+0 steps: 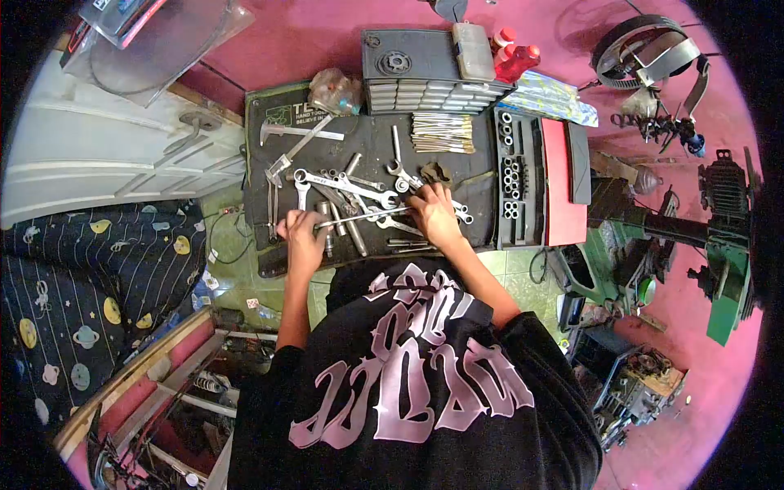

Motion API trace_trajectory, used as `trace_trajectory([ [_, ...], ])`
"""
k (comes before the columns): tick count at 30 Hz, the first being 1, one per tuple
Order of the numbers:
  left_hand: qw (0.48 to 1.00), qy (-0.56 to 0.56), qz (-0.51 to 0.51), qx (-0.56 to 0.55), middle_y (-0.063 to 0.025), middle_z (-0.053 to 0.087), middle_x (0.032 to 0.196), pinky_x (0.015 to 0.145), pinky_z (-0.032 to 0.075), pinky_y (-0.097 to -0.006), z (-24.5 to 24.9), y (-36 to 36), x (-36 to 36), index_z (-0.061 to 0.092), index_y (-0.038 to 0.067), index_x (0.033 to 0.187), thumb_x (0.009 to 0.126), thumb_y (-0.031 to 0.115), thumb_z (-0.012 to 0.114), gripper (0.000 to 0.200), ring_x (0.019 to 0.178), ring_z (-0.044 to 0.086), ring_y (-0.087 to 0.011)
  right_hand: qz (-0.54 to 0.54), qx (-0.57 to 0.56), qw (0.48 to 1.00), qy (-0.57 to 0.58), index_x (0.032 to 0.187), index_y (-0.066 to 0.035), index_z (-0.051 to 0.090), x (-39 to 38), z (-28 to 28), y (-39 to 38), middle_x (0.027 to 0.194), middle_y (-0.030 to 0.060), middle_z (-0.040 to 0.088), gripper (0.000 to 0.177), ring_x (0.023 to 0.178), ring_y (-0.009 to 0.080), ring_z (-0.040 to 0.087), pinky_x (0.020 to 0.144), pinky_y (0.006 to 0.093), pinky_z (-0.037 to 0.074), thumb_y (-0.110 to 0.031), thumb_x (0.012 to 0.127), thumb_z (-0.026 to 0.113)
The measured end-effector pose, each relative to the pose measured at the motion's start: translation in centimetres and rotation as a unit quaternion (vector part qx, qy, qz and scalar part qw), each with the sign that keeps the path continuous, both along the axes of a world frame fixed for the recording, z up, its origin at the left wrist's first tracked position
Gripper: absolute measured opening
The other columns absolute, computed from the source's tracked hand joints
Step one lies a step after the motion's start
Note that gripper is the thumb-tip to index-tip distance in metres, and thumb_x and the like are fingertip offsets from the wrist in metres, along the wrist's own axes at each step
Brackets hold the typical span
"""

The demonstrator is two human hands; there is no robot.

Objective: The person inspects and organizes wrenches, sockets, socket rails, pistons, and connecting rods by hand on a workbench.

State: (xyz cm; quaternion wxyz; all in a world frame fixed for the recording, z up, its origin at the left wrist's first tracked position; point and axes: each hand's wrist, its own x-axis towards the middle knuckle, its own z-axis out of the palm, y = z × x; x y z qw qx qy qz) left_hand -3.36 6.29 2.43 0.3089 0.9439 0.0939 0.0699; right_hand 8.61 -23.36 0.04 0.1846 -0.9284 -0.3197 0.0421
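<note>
A long thin metal rod (367, 217) spans the gap between my two hands, low over the tool-strewn mat. My left hand (303, 234) is closed on its left end near the mat's front left. At the other end, my right hand (434, 216) has its fingers curled round the rod, hiding that tip. Beneath and beyond it lie a large combination wrench (347, 187) and several other wrenches and sockets. An adjustable wrench (401, 175) rests just past my right fingers, beside a crumpled brown rag (435, 173). Two calipers (302, 131) lie at the back left.
A small-parts drawer cabinet (433, 69) stands at the back, with a row of thin brown-tipped sticks (442, 132) before it. On the right are a socket tray (510, 175) and a red panel (563, 184). A white door (122, 122) borders the left.
</note>
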Motion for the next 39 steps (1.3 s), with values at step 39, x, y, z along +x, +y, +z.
trace_trajectory([
  [39, 0.885, -0.006, -0.423, 0.194, -0.0062, 0.070, 0.110, 0.108, 0.038, -0.0522, -4.3, -14.7, 14.7, 0.073, 0.011, 0.111, 0.092, 0.010, 0.059, 0.024, 0.121, 0.056, -0.0268, -0.220, 0.005, 0.974, -0.054, 0.110, -0.009, 0.071, 1.7, -0.8, -7.4, 0.130, 0.0199, 0.059, 0.031, 0.120, 0.0428, 0.051, 0.100, 0.0531, 0.045, -0.008, 0.079, 0.070],
])
